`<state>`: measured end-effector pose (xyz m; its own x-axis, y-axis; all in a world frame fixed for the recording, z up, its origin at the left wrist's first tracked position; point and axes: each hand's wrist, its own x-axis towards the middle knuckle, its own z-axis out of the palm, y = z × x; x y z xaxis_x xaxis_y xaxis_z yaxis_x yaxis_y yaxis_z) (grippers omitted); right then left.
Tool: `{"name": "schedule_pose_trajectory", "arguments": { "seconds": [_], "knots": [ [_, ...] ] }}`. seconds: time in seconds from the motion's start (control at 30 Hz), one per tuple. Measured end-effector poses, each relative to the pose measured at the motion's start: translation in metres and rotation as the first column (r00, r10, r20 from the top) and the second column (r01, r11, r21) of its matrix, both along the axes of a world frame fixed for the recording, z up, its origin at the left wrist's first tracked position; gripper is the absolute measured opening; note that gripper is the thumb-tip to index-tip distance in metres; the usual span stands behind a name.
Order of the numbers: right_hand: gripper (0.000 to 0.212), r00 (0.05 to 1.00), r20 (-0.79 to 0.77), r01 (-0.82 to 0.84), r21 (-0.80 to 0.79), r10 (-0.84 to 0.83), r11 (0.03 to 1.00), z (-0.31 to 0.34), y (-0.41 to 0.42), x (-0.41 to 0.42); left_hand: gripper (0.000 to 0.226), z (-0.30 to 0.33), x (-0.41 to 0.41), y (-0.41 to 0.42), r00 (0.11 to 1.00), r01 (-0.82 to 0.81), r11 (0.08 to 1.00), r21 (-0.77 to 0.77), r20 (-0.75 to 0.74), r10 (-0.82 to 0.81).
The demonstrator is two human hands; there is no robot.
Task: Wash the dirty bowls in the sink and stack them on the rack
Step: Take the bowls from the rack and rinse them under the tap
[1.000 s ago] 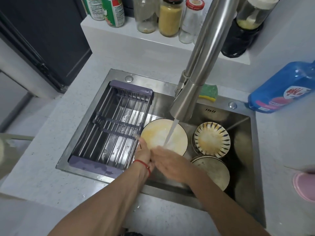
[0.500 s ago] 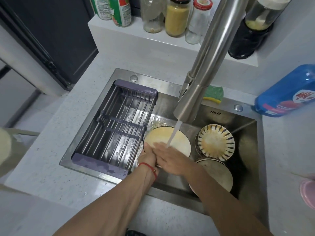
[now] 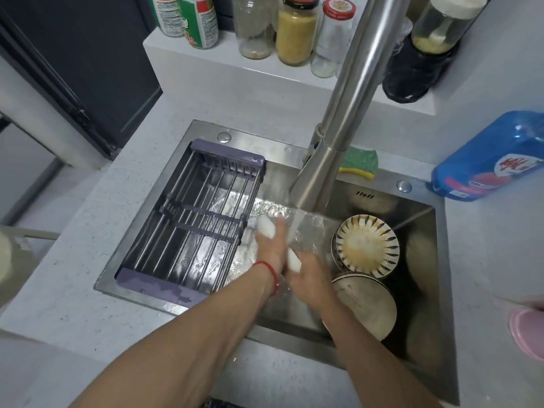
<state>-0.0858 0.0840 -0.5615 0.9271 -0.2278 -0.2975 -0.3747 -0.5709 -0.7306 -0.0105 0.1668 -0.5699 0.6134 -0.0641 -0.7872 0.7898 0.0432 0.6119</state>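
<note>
A white bowl [image 3: 265, 226] stands almost on edge under the water stream in the sink [image 3: 382, 185]; only parts of its rim show. My left hand [image 3: 272, 245], with a red string on the wrist, holds it from the left. My right hand [image 3: 312, 279] grips its lower rim. A dirty striped bowl [image 3: 366, 245] sits on a stack at the sink's right, with a plain dirty bowl [image 3: 368, 304] in front of it. The purple-ended wire rack [image 3: 191, 219] spans the sink's left half and holds nothing.
The steel faucet [image 3: 338, 136] slants over the sink with water running. A green sponge [image 3: 360, 163] lies on the back rim. A blue detergent bottle [image 3: 488, 160] lies on the counter at right, above a pink object [image 3: 530, 331]. Jars [image 3: 297, 30] line the back ledge.
The white bowl has been tipped from lying face-up to nearly edge-on under the stream. Both hands have shifted around it, and the view has moved closer.
</note>
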Motion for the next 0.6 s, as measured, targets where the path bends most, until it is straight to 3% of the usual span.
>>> {"name": "schedule_pose_trajectory", "arguments": {
  "seconds": [0.07,0.17,0.2,0.27,0.3,0.37,0.47,0.6],
  "knots": [
    [0.01,0.961,-0.105,0.274,0.252,-0.255,0.928,0.003,0.006,0.011,0.079,0.004,-0.002,-0.019,0.968,0.19,0.964,0.187,0.128,-0.216],
    [0.008,0.81,-0.262,0.584,0.454,-0.525,0.673,0.012,0.008,0.014,0.078,-0.011,0.007,-0.021,0.886,0.34,0.865,0.368,0.182,-0.426],
    [0.004,0.762,-0.309,0.64,0.491,-0.568,0.591,0.016,0.007,0.014,0.074,-0.015,0.014,-0.017,0.825,0.421,0.802,0.424,0.188,-0.532],
    [0.023,0.693,-0.399,0.703,0.558,-0.601,0.441,0.02,0.004,0.016,0.043,-0.012,0.021,-0.007,0.686,0.546,0.659,0.517,0.176,-0.706],
    [0.031,0.676,-0.436,0.716,0.579,-0.594,0.389,0.023,0.004,0.02,0.031,-0.013,0.023,-0.002,0.673,0.542,0.632,0.555,0.163,-0.721],
    [0.038,0.659,-0.483,0.736,0.572,-0.577,0.362,0.024,0.002,0.031,0.032,-0.015,0.021,0.008,0.774,0.478,0.686,0.549,0.106,-0.624],
    [0.036,0.655,-0.52,0.746,0.562,-0.548,0.358,0.027,-0.001,0.048,0.059,-0.025,0.017,0.025,0.94,0.334,0.856,0.394,-0.07,-0.334],
    [0.046,0.69,-0.472,0.723,0.485,-0.548,0.492,0.021,-0.009,0.067,0.059,-0.032,0.011,0.037,0.959,0.032,0.999,-0.011,-0.282,-0.034]
  ]
}}
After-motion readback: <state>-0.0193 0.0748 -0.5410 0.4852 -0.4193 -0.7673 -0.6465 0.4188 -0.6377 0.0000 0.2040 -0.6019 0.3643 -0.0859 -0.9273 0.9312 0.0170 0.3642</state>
